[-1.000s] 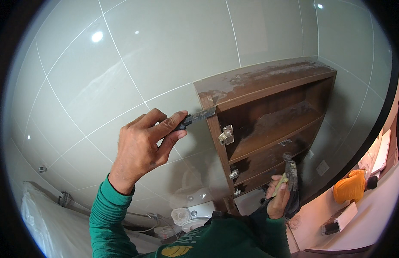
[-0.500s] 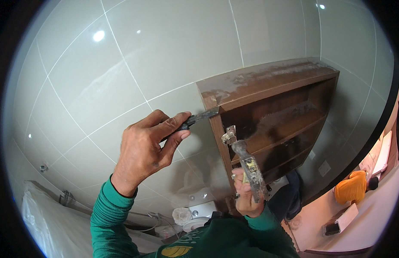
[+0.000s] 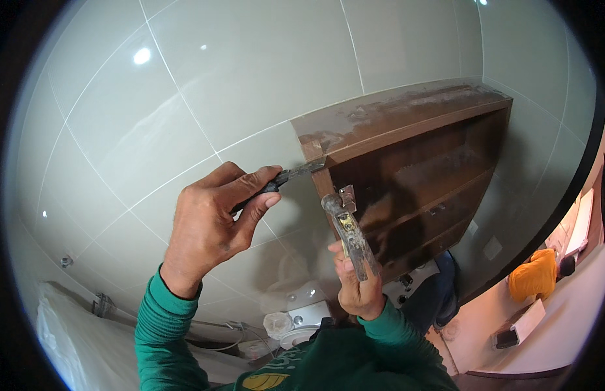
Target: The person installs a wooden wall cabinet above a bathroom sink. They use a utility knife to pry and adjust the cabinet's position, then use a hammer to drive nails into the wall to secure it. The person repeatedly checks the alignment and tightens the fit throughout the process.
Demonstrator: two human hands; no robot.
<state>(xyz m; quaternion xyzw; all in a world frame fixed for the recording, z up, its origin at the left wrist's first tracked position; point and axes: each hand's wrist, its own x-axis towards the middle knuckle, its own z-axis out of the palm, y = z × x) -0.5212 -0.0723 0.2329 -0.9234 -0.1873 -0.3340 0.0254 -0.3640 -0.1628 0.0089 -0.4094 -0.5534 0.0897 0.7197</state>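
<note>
My left hand [image 3: 214,218] pinches the black handle of a flat-bladed tool [image 3: 302,171]; I cannot tell whether it is a knife or a chisel. Its grey blade reaches the upper left front corner of an open brown wooden cabinet [image 3: 393,140]. Lower and to the right, my right hand [image 3: 360,290] is wrapped round a worn claw hammer [image 3: 354,238], gripped close to its head. The hammer's round face points up beside the cabinet's left side panel. Just behind it is a metal hinge [image 3: 347,195], partly covered by the hammer head.
Dust and smears cover the cabinet top, against a grey tiled wall [image 3: 263,65]. Below are a white toilet [image 3: 302,329] and plastic sheeting [image 3: 74,332] at left. Someone's dark-trousered leg [image 3: 436,303] shows under the cabinet. A person in orange [image 3: 534,274] is far right.
My right hand has moved left and slightly up with the hammer, whose head now overlaps the hinge. The left hand still has its blade at the cabinet corner; the whole view has shifted slightly.
</note>
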